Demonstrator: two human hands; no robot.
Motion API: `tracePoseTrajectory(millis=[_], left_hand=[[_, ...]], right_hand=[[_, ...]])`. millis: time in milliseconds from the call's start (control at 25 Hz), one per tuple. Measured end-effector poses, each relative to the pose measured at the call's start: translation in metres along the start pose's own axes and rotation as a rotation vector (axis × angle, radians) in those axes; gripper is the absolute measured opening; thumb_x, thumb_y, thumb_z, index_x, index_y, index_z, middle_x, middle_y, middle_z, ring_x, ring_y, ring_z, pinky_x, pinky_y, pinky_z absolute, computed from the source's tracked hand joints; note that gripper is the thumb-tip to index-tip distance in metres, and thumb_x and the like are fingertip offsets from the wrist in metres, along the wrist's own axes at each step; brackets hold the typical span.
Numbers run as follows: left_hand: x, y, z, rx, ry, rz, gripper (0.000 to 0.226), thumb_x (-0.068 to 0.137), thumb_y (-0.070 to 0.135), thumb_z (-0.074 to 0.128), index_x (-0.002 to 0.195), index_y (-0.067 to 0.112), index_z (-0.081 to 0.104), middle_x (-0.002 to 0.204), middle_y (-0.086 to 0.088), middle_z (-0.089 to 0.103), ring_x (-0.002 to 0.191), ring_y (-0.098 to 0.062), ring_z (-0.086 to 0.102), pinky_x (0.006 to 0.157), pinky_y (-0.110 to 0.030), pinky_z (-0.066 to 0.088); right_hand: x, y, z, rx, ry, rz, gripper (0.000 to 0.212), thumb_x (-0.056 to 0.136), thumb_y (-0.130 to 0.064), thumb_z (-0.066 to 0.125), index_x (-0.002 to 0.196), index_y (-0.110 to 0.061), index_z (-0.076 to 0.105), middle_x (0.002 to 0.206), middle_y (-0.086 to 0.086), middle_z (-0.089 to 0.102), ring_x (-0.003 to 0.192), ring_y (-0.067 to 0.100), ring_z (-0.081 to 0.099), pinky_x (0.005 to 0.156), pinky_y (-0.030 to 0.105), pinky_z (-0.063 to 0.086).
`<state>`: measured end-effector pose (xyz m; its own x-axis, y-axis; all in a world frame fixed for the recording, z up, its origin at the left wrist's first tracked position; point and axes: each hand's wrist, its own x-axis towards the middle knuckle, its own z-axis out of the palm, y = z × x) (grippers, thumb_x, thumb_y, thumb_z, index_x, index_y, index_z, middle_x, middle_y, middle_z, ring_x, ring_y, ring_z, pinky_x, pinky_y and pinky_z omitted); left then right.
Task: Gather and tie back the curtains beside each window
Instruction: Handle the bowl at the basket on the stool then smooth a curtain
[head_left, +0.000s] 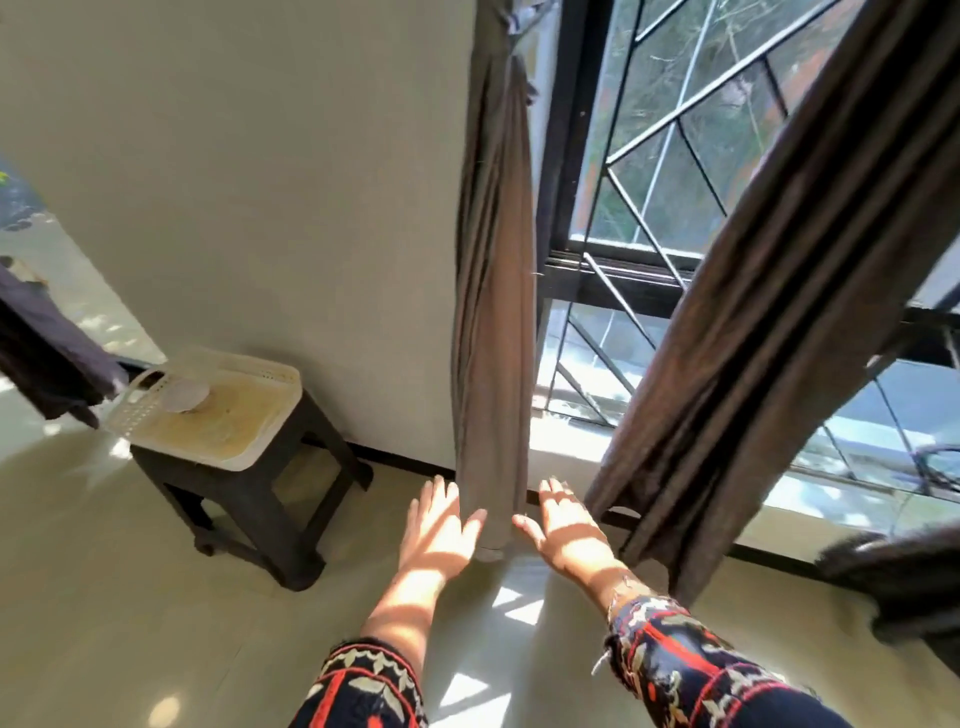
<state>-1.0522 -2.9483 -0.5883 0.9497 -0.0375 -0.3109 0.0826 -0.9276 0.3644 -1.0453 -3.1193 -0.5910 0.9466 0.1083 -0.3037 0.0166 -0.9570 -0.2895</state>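
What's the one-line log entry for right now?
phase: gathering | left hand: open, left of pale curtain | right hand: open, right of it | dark curtain: hanging loose

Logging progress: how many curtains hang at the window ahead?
2. A lighter curtain hangs beside the wall, between the left hand and right hand; a darker curtain slants across the window to its right. Dark cloth at the left edge may be another.

The pale, glossy floor carries patches of sunlight on its near side, below the window. On the left, close to the far wall, a dark stool stands on it. A cream perforated tray lies on the stool, with a pale round object on the tray's left part.
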Motion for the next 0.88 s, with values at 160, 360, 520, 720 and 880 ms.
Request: tracePoseTrajectory(millis=[160,360,520,720,880], left_hand=[[-0.001,0.048,0.019,0.014,-0.047,0.029,0.064,0.097,0.047,0.025,0.148,0.011,0.009,0.158,-0.007,-0.004,0.145,-0.017,-0.008,0.117,-0.032,-0.007],[0.001,0.107,0.042,0.015,-0.073,0.032,0.064,0.097,0.049,0.022,0.148,0.014,0.007,0.157,-0.003,-0.008,0.144,-0.014,-0.012,0.116,-0.031,-0.008],[0.011,0.143,0.047,0.023,-0.041,0.010,0.063,0.097,0.048,0.023,0.148,0.013,0.008,0.158,-0.005,-0.004,0.145,-0.016,-0.008,0.117,-0.032,-0.005],[0.023,0.159,0.049,-0.002,-0.031,-0.039,0.064,0.097,0.048,0.023,0.148,0.013,0.008,0.158,-0.006,-0.003,0.145,-0.018,-0.007,0.117,-0.031,-0.003],[0.048,0.152,0.045,-0.067,-0.038,0.019,0.064,0.098,0.045,0.026,0.148,0.011,0.007,0.157,-0.007,-0.006,0.145,-0.018,-0.009,0.117,-0.030,-0.006]], right_hand=[[-0.022,0.047,-0.006,0.065,0.067,0.028,0.071,0.095,-0.050,0.035,0.146,-0.006,0.014,0.155,0.011,0.013,0.143,0.022,0.012,0.114,0.029,0.008],[-0.036,0.109,-0.025,0.085,0.008,0.037,0.072,0.096,-0.050,0.031,0.147,-0.006,0.008,0.157,0.011,0.004,0.145,0.022,0.002,0.116,0.032,0.007],[-0.031,0.150,-0.044,0.081,0.030,0.013,0.072,0.095,-0.051,0.032,0.147,-0.007,0.010,0.157,0.010,0.006,0.145,0.021,0.004,0.116,0.032,0.009],[-0.017,0.156,-0.044,0.106,-0.013,-0.053,0.068,0.096,-0.047,0.032,0.147,-0.007,0.011,0.156,0.009,0.009,0.144,0.019,0.008,0.114,0.030,0.013],[0.014,0.139,-0.035,0.212,-0.075,-0.078,0.060,0.098,-0.041,0.032,0.146,-0.007,0.017,0.156,0.008,0.013,0.144,0.017,0.011,0.113,0.028,0.016]])
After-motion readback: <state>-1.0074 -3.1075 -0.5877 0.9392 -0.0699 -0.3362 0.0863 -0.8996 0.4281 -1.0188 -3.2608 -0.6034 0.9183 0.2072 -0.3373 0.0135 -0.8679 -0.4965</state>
